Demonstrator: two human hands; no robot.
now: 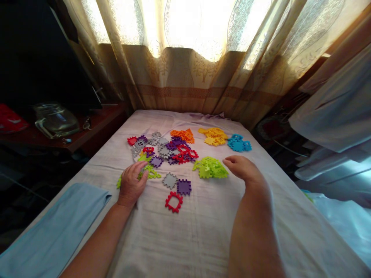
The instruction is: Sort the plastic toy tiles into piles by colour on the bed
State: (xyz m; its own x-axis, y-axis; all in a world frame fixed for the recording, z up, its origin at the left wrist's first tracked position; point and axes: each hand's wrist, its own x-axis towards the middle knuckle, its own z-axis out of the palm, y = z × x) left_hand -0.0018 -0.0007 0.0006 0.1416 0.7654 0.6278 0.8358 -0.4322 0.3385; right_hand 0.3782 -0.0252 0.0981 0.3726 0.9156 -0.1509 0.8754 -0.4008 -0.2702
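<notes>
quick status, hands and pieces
Left hand over green pieces; right hand beside green pile; red frame, gray and purple squares lie nearer the person.

The bed [203, 239] has bare sheet from the red frame [174, 202] to its near edge, and right of the green pile [211, 167]. A narrow gap parts orange pieces [185, 135] from yellow [216, 136]; the mixed pile [179, 150] blocks the middle, the folded cloth [66, 224] the left.
</notes>
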